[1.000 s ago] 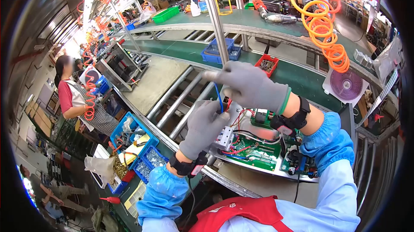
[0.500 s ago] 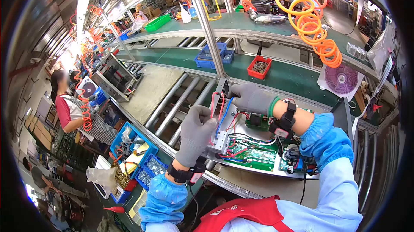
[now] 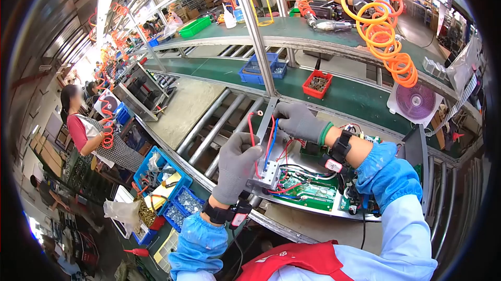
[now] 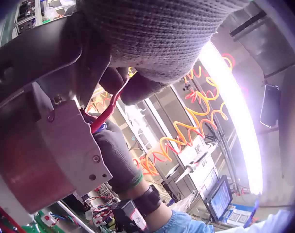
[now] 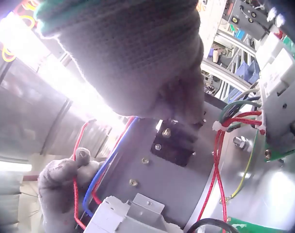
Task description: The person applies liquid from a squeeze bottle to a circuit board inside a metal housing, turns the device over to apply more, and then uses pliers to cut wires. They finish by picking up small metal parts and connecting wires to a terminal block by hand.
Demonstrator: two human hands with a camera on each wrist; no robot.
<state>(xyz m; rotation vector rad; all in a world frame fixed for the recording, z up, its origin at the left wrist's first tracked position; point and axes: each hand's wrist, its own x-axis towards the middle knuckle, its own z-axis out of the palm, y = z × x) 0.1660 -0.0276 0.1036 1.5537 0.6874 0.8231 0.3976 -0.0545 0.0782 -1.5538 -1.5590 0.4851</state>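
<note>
Gloved in grey, my left hand [image 3: 235,169] pinches a red wire [image 3: 252,127] between thumb and finger; its bare looped end stands above the hand. In the right wrist view the left hand [image 5: 65,187] is behind that wire. My right hand [image 3: 302,122] has curled fingers at the upper end of a blue wire [image 3: 271,145], with a second red wire beside it. Both wires rise from a white terminal block [image 3: 268,175] on a metal chassis with a green circuit board [image 3: 315,195]. The right fingertips are partly hidden in the right wrist view.
The chassis lies over a roller conveyor [image 3: 219,119]. Blue bins of screws [image 3: 188,202] and tools stand at the left. Beyond are a red screw bin [image 3: 317,84], a blue bin [image 3: 259,72] and a metal post [image 3: 255,36]. Orange coiled hoses [image 3: 386,41] hang at the upper right.
My right hand has come down from above the wires to the blue wire's end. The left hand has moved slightly left, and one red wire now stands apart from the others.
</note>
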